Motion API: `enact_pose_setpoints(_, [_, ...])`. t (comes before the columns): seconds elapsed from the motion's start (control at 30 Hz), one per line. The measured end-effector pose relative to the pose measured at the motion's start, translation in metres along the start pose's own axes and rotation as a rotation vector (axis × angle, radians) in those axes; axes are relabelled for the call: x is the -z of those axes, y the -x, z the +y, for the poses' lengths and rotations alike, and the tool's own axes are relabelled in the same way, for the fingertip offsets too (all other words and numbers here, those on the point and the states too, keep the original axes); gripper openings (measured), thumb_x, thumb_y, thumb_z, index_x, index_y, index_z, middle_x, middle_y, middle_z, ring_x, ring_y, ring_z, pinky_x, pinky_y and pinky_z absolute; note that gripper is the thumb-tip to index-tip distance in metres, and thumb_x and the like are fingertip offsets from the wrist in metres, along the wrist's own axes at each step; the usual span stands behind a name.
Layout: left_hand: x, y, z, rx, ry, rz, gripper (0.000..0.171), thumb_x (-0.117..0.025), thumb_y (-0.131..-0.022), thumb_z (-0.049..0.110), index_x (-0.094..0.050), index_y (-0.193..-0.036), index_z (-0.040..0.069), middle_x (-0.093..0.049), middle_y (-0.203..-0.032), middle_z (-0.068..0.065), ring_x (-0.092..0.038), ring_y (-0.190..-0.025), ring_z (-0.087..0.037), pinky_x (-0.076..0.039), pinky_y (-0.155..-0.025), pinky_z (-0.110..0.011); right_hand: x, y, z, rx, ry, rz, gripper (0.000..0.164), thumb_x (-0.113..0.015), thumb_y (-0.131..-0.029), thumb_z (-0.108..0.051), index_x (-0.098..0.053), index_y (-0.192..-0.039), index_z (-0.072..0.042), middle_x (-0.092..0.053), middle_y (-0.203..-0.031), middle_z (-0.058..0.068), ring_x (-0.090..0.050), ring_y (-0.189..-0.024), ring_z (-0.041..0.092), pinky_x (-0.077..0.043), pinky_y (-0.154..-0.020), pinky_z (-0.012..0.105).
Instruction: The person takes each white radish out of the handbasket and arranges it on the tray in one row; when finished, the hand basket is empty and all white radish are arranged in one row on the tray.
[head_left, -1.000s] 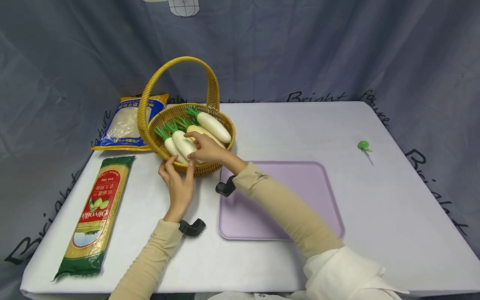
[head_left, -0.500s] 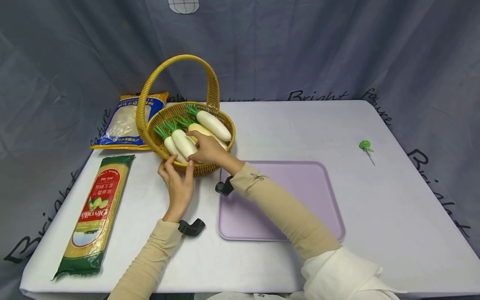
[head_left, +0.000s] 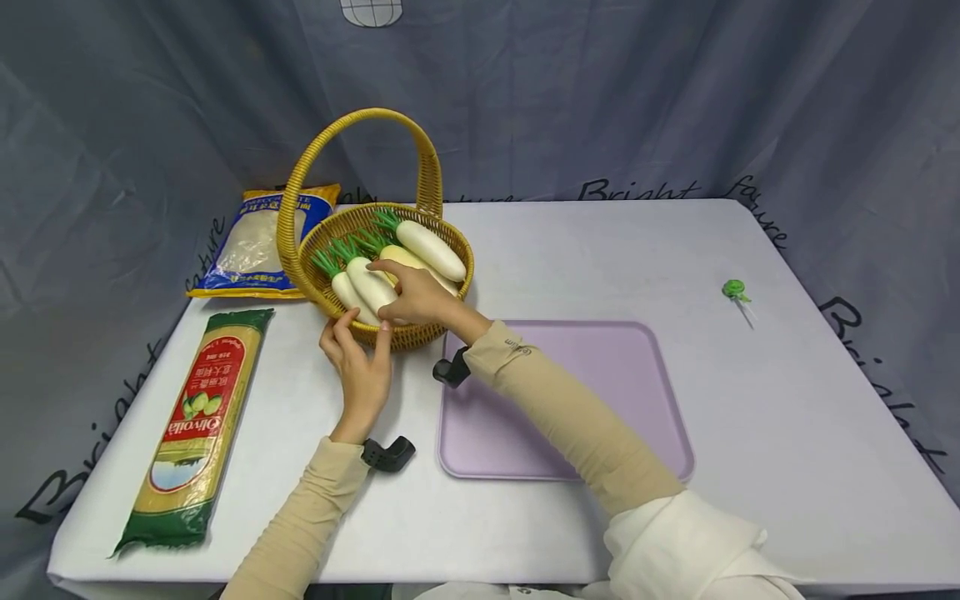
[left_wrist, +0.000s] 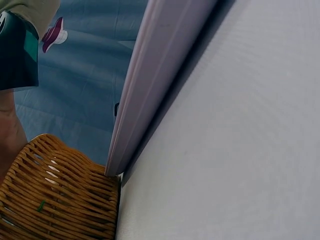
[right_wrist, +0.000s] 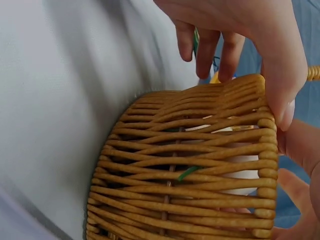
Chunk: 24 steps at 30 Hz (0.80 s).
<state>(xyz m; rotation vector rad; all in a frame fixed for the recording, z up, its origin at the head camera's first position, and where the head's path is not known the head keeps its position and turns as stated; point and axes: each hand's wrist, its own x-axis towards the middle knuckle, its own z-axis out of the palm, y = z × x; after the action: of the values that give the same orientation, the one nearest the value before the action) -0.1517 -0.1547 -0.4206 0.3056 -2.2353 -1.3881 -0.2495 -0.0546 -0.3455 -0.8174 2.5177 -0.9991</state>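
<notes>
A yellow wicker basket with a tall hoop handle stands left of centre, holding several white radishes with green tops. My left hand holds its near rim; in the right wrist view that thumb lies over the rim and the fingers lie along the outside. Inside the basket, my right hand grips a white radish, thumb and index finger on either side. Another white radish lies to its left, and a white radish and a yellowish one lie to its right. The right fingers partly hide the gripped radish.
A purple tray lies beneath my right forearm, close to the basket. Behind the basket is a blue and yellow bag. A pasta pack lies at the left, and a green lollipop at the far right.
Both hands keep nearly the same place on the basket and radish. The whole head view has shifted slightly.
</notes>
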Motion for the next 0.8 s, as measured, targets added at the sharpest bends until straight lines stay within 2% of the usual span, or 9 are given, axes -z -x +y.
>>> enact_pose_setpoints(0.23, [-0.0002, 0.0007, 0.0012, -0.005, -0.011, 0.010, 0.047, -0.054, -0.088, 0.035, -0.034, -0.126, 0.015, -0.015, -0.133, -0.018, -0.015, -0.129, -0.028, -0.019, -0.105, -0.046, 0.0035, 0.0016, 0.0024, 0.032, -0.113, -0.043, 0.058, -0.060, -0.078, -0.011, -0.047, -0.131, -0.030, -0.032, -0.054, -0.005, -0.032, -0.046, 0.005, -0.031, -0.046, 0.016])
enact_pose_setpoints(0.6, [-0.0002, 0.0004, 0.0023, -0.003, -0.013, 0.009, 0.047, -0.053, -0.089, 0.036, -0.034, -0.127, 0.015, -0.016, -0.132, -0.019, -0.017, -0.127, -0.030, -0.019, -0.104, -0.046, 0.0074, 0.0029, 0.0048, 0.089, -0.216, -0.053, 0.059, -0.059, -0.079, -0.006, -0.046, -0.132, -0.026, -0.034, -0.058, -0.002, -0.033, -0.047, 0.007, -0.032, -0.047, 0.018])
enact_pose_setpoints(0.8, [-0.0003, 0.0005, 0.0013, -0.004, -0.014, 0.012, 0.048, -0.053, -0.089, 0.035, -0.034, -0.127, 0.014, -0.017, -0.130, -0.019, -0.016, -0.127, -0.029, -0.018, -0.104, -0.046, 0.0073, 0.0007, 0.0086, 0.088, -0.270, -0.055, 0.061, -0.058, -0.081, -0.007, -0.041, -0.135, -0.030, -0.034, -0.054, -0.001, -0.034, -0.043, 0.009, -0.034, -0.045, 0.021])
